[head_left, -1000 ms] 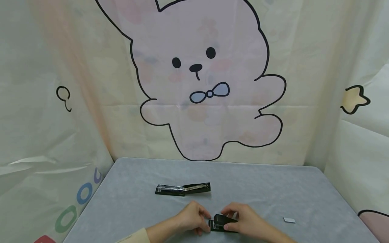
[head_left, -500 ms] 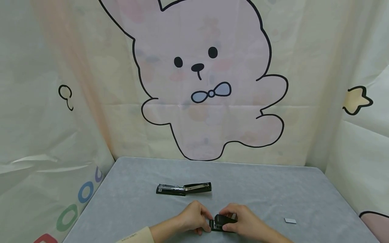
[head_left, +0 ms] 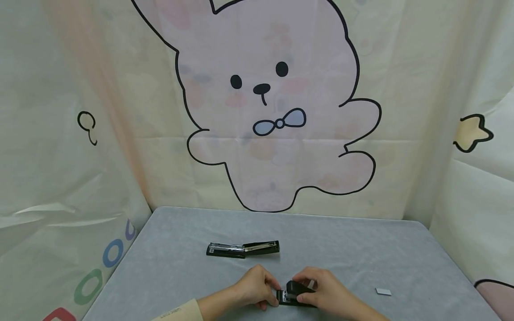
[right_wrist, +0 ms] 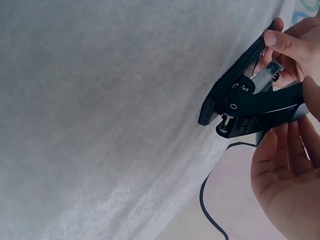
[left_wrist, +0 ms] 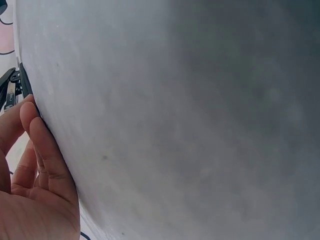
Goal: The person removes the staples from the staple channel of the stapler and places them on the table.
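Note:
A black stapler [head_left: 296, 288] lies at the near middle of the table in the head view. My left hand [head_left: 261, 285] pinches the front end of its base between thumb and fingers. From the other side my right hand [head_left: 325, 292] holds the upper arm, thumb toward the near side. In the right wrist view the stapler's arm [right_wrist: 270, 105] stands raised at an angle from the base [right_wrist: 232, 80], and the metal staple channel [right_wrist: 267, 75] shows between them. Fingers of my left hand [left_wrist: 42, 160] reach the base's end in the left wrist view.
A second black stapler [head_left: 242, 249] lies opened out farther back, its metal channel facing up. To the right is a small whitish rectangular piece [head_left: 383, 291]. Printed cloth hangs behind and beside the grey-covered table [head_left: 341, 240].
My right hand has shifted slightly right and the stapler's upper arm has risen a little from the base. The left hand keeps its hold; the other stapler has stayed put.

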A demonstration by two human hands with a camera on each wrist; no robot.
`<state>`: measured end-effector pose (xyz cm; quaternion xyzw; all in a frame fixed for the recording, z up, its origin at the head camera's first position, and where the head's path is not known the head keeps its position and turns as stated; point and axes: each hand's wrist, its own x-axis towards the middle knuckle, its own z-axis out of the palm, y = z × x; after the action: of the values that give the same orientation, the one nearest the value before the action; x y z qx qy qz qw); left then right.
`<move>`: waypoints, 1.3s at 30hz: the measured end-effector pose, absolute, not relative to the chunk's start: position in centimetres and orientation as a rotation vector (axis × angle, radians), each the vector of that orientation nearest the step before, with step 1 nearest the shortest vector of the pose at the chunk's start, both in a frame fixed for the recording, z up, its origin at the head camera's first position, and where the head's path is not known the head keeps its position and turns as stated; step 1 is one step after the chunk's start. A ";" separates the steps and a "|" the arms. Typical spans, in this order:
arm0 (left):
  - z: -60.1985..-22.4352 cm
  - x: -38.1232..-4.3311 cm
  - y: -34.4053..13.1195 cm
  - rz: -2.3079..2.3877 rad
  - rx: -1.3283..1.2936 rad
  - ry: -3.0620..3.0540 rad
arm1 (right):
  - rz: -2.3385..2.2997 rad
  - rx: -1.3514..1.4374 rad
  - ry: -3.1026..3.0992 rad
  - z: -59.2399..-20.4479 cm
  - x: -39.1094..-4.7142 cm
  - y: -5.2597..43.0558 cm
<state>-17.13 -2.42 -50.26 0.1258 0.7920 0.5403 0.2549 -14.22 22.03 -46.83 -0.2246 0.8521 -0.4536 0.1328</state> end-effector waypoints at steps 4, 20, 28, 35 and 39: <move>-50.3 -17.0 -2.4 1.468 0.360 2.166 | -1.309 -0.644 2.479 -46.7 -14.2 22.2; -50.1 -17.2 -2.3 1.441 0.317 2.172 | -1.334 -0.584 2.508 -45.1 -13.1 25.6; -50.0 -17.1 -2.3 1.421 0.311 2.171 | -1.407 -0.617 2.538 -45.5 -12.3 28.1; -49.7 -17.3 -2.0 1.385 0.283 2.182 | -1.450 -0.636 2.534 -46.2 -12.0 30.5; -49.7 -17.2 -2.1 1.390 0.295 2.187 | -1.461 -0.620 2.535 -46.7 -11.8 31.6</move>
<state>-17.22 -2.08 -49.68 0.1093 0.8089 0.5141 0.2636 -11.84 31.62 -46.73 -0.2067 0.8452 -0.4870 0.0752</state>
